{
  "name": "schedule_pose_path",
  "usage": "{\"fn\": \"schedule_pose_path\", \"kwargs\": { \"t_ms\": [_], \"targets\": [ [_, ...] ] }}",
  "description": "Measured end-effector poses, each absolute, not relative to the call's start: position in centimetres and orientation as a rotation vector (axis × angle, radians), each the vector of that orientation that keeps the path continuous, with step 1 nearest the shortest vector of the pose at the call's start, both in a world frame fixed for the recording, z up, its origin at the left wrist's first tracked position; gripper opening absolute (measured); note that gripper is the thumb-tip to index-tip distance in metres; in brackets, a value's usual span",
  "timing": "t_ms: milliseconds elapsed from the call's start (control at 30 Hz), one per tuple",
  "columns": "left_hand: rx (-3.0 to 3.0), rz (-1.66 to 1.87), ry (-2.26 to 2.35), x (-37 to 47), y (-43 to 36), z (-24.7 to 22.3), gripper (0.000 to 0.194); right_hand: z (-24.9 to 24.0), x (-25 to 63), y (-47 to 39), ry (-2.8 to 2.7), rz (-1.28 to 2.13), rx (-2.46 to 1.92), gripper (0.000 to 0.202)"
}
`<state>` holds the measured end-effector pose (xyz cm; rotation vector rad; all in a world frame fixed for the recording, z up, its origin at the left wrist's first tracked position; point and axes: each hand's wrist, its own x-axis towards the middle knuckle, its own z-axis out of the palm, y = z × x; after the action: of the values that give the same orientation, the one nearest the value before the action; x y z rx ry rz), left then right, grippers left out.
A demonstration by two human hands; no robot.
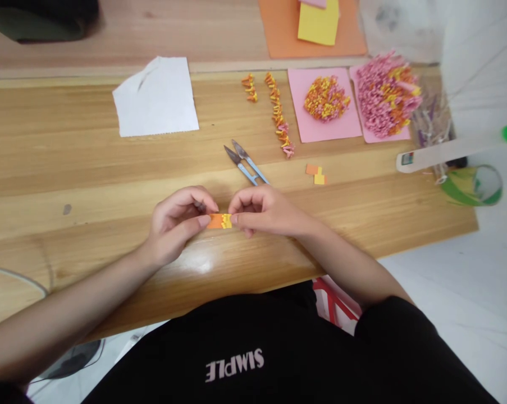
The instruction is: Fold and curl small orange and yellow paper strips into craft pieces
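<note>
A small orange and yellow paper strip (217, 221) is stretched between my two hands, just above the wooden table. My left hand (178, 223) pinches its orange end between thumb and fingers. The yellow end is pinched by my right hand (259, 210). Small cuts or folds show in the yellow part, too fine to make out. Just beyond my right hand lie blue-handled thread snips (248, 164), blades apart and pointing away. To the right are small orange and yellow paper pieces (317, 174).
Small curled paper bits form a short row (250, 88) and a longer row (278, 115). Heaps of pink, orange and yellow bits (327, 99) rest on pink sheets (297, 126). White paper (158, 104) lies back left; a green tape roll (453, 188) and a white stick (451, 154) sit right.
</note>
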<state>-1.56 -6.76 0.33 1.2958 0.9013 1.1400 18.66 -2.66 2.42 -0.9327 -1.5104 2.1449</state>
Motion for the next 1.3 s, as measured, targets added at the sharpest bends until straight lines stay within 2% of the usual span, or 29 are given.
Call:
{"fn": "schedule_pose_path", "kwargs": {
  "t_ms": [167,500,833,1300],
  "targets": [
    [1.285,1.121,0.951,-1.62,-6.77,0.12,0.014,2.45,18.64,-2.68,-1.509,2.141,-0.943,0.004],
    [1.323,1.102,0.975,-1.78,-6.9,-0.27,0.011,2.42,18.6,-2.83,-1.508,2.144,-0.934,0.005],
    [1.271,1.097,0.814,-1.95,-6.66,-0.4,0.011,2.33,18.59,-2.74,-1.512,2.139,-0.926,0.006],
    [1.22,1.089,0.822,-2.03,-6.55,-0.16,0.012,2.53,18.56,-2.71,-1.524,2.139,-0.939,0.004]
  ]
}}
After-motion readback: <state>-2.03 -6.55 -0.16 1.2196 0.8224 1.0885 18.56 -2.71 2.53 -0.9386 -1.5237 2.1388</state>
